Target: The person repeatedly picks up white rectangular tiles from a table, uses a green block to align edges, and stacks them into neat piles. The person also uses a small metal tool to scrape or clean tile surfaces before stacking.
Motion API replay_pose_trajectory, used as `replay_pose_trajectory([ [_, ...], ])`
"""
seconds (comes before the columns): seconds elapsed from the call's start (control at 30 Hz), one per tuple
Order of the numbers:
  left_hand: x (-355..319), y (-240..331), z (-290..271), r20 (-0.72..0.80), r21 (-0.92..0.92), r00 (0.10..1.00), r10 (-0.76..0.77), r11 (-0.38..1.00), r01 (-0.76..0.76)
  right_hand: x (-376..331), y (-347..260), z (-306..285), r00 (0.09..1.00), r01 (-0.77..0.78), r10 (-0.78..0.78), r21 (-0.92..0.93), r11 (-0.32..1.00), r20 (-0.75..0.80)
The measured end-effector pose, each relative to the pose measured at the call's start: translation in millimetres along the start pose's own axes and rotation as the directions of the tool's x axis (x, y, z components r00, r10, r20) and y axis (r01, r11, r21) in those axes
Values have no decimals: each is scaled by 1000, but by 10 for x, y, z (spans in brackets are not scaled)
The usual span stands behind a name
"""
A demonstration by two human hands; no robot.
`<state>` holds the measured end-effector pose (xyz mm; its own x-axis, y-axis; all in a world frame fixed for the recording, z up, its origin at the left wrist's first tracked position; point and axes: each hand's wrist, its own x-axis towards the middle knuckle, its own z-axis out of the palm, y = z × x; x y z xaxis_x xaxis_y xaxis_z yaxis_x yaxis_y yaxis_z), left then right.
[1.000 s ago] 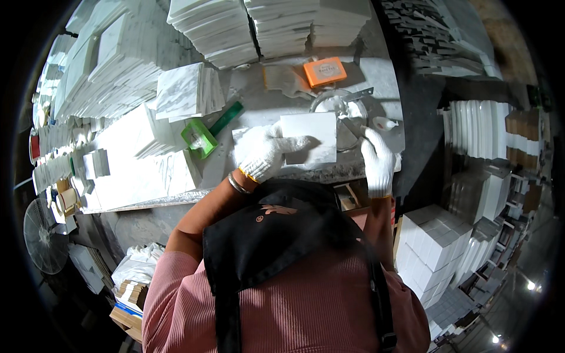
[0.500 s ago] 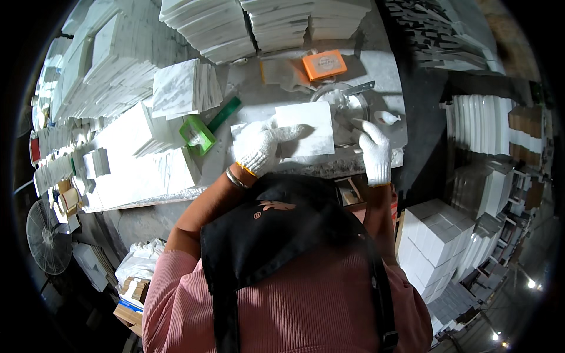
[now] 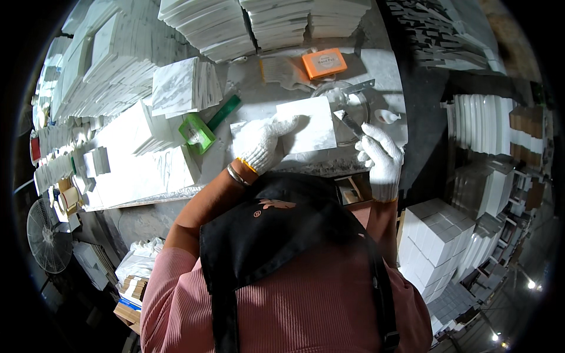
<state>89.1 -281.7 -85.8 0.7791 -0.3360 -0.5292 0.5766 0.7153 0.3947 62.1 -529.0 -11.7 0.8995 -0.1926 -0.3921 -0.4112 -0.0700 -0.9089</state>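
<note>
My left hand, in a white knitted glove, grips a white grey-veined stone tile by its left side, thumb over its face. To its right, my gloved right hand holds a small putty knife. White paste sits on the blade's tip, just beside the tile's right edge; the handle is hidden in my fingers. Behind the knife lies a round dish with white paste in it. A metal spatula rests across the dish. A smaller white lump lies right of the dish.
An orange box stands at the back. Left of my hand lie a bright green block-like holder and a dark green bar. Tile stacks crowd the left and back. Boxes stand right of me.
My right hand has drawn back from the dish toward me and right, and the putty knife with paste now shows. The tile has turned slightly in my left hand.
</note>
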Motion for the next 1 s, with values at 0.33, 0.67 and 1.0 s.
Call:
replay_pose_trajectory([
  [0.33, 26, -22, 21, -147, -63, 989, 13, 998, -23, -65, 14, 59, 983, 185, -183, -108, 977, 32],
  [0.67, 4, -17, -60, -51, 40, 999, -15, 999, 17, -42, 156, 39, 888, 451, -457, -292, 844, 50],
  [1.0, 66, -84, -168, -17, 127, 998, 67, 990, -64, -77, -135, 91, 994, 111, -112, -134, 985, 2],
])
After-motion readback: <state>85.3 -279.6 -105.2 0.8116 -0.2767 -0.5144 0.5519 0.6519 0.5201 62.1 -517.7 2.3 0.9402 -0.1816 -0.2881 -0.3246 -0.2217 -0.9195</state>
